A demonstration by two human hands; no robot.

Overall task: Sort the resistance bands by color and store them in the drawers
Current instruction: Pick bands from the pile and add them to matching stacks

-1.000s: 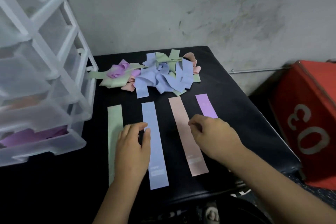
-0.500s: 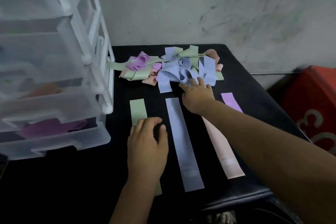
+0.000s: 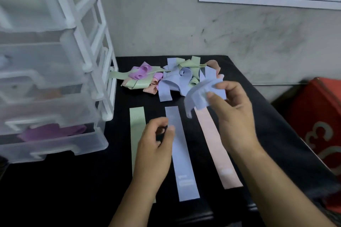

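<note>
The right hand (image 3: 234, 108) now pinches a crumpled blue band (image 3: 199, 97), lifted off the pile (image 3: 166, 77). The left hand (image 3: 156, 143) is loosely curled and empty, beside the flat blue strip (image 3: 182, 153), which runs near-to-far.

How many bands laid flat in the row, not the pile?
3: green band leftmost, partly behind the left hand; flat blue band in the middle; pink band on the right. The right hand, gripping a crumpled blue band, may hide another.
</note>
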